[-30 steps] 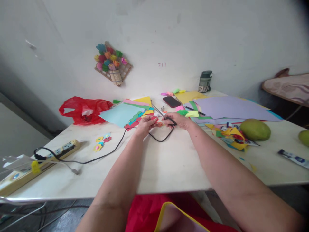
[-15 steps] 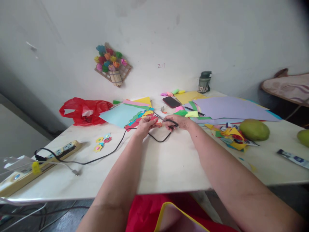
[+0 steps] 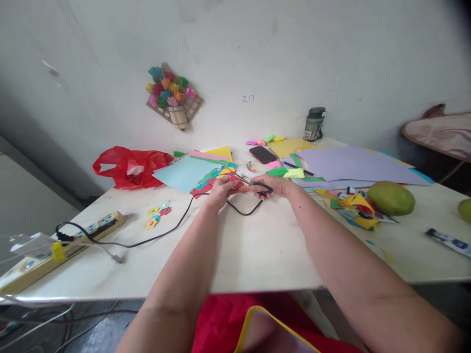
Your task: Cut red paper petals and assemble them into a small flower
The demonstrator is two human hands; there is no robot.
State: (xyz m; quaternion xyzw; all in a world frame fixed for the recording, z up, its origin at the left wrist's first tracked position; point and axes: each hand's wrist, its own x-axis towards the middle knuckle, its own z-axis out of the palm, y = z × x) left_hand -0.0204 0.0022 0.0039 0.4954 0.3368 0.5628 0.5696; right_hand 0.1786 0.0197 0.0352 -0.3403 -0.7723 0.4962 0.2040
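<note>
Near the middle of the table, my right hand [image 3: 270, 188] is closed around the dark handles of a pair of scissors [image 3: 262, 186], whose blades point left. My left hand [image 3: 225, 190] pinches a small red and orange paper piece [image 3: 242, 187] just left of the scissors. Wavy strips of colored paper [image 3: 208, 182] in green, blue, yellow and red lie behind my left hand. A black cable [image 3: 176, 228] runs over the table and passes beneath my hands.
A power strip [image 3: 62, 255], small paper flowers [image 3: 158, 214] and a red bag [image 3: 132, 166] are on the left. A phone [image 3: 262, 155] lies behind my hands. Purple sheets [image 3: 349, 164], paper scraps [image 3: 358, 208], a green fruit [image 3: 390, 198] and a tube [image 3: 449, 241] are on the right.
The view has shifted slightly. Both hands keep nearly the same position, and the scissor blades look a little different near the paper.
</note>
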